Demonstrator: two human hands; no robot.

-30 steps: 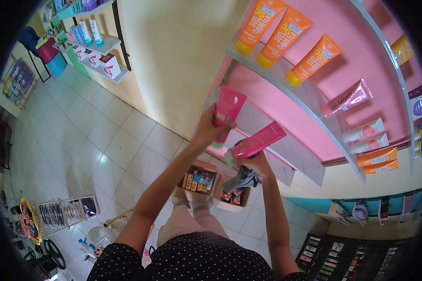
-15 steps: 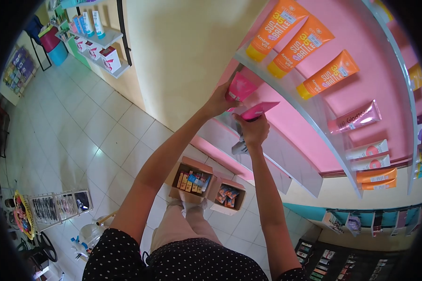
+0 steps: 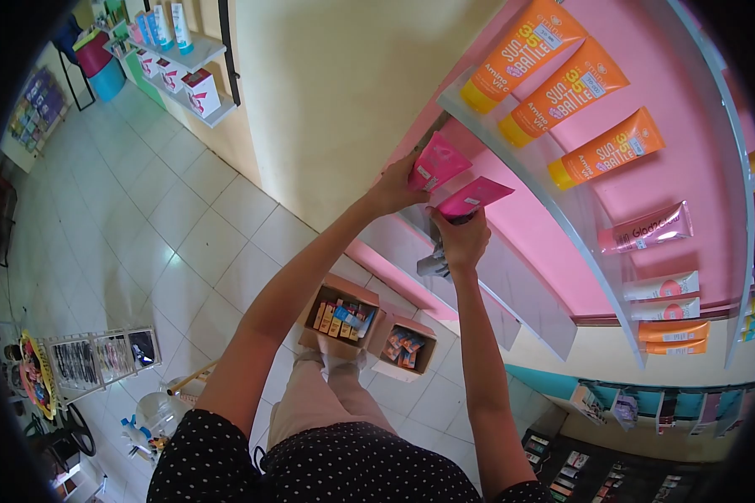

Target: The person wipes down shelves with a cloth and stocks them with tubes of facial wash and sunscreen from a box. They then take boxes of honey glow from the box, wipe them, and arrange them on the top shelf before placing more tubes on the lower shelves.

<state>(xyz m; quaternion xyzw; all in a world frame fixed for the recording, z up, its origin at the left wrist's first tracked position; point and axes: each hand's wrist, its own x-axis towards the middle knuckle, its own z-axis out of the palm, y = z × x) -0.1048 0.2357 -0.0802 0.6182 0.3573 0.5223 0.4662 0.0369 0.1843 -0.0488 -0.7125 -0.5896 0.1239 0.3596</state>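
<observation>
My left hand [image 3: 398, 186] is closed round a bright pink squeeze tube [image 3: 441, 159] at the left end of a lower shelf. Beside it, my right hand [image 3: 464, 241] grips a second pink tube [image 3: 478, 196] by its dark cap end. Both tubes tilt with their flat ends up and to the right, close together. A grey item [image 3: 434, 265] is partly hidden behind my right wrist; I cannot make out what it is. On the shelf [image 3: 520, 168] above stand orange sunscreen tubes [image 3: 554, 90] with yellow caps.
Farther along that shelf are a pink Glad2Glow tube [image 3: 650, 228], white tubes [image 3: 664, 285] and orange tubes [image 3: 673, 329]. Two open cardboard boxes [image 3: 341, 289] [image 3: 433, 344] with small packages sit on the tiled floor by my feet. A wall shelf [image 3: 218, 109] holds cartons at upper left.
Both hands have shifted slightly, and the pink tubes now show more of their fronts. The view has turned a little, so the shelves sit slightly lower and to the right.
</observation>
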